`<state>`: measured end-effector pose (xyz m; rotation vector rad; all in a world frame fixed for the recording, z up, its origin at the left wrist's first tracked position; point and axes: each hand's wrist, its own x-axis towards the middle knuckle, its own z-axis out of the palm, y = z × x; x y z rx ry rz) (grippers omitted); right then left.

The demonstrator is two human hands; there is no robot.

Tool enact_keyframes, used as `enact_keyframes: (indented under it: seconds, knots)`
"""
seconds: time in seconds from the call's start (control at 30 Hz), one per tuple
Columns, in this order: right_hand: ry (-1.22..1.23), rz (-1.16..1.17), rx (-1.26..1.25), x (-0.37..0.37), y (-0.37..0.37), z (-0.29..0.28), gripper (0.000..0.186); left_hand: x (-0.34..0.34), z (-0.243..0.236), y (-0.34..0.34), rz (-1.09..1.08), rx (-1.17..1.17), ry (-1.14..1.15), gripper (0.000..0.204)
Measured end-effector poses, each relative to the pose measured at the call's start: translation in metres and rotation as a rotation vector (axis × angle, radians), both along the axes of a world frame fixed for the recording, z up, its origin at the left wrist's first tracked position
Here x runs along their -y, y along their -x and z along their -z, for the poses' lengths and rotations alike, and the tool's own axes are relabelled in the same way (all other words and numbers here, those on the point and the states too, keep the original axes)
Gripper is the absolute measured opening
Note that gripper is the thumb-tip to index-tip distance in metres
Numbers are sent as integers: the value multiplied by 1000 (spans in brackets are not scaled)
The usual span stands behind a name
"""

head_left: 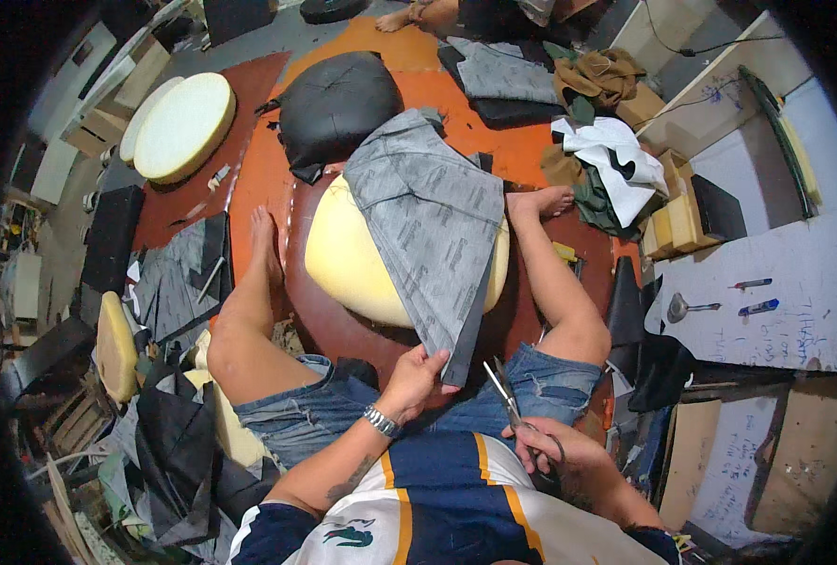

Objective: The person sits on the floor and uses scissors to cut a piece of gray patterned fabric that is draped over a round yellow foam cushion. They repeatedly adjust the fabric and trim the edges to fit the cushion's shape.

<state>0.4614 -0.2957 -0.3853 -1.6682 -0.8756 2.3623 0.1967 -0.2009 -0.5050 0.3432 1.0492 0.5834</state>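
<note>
My left hand (418,381) pinches the narrow lower end of a grey printed fabric piece (418,226) with a darker edge. The fabric drapes over a rounded pale-yellow foam cushion (338,264) on the dark red floor covering between my legs. My right hand (541,443) grips metal scissors (501,391) by the handles, just right of and below the fabric's end. Their blades point up and look slightly parted, not touching the fabric.
Around me lie a black cushion (334,108), round foam discs (183,127), grey fabric (494,71), white and green scraps (607,155), foam blocks (677,226) and a white board (767,292) with pens and a metal tool. Another person's bare foot (390,21) shows at top.
</note>
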Motion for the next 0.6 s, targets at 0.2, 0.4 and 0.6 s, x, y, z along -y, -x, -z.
enact_keyframes:
  seconds: [0.2, 0.4, 0.6]
  knots:
    - [158, -244, -55, -27, 11, 4, 74, -1, -10, 6, 21, 26, 18, 24]
    - [188, -327, -6, -51, 21, 10, 77, -1, -3, 4, 65, -20, 53, 21]
    - [156, -342, 73, -69, 37, 10, 68, 0, -3, 4, 75, -78, 97, 21]
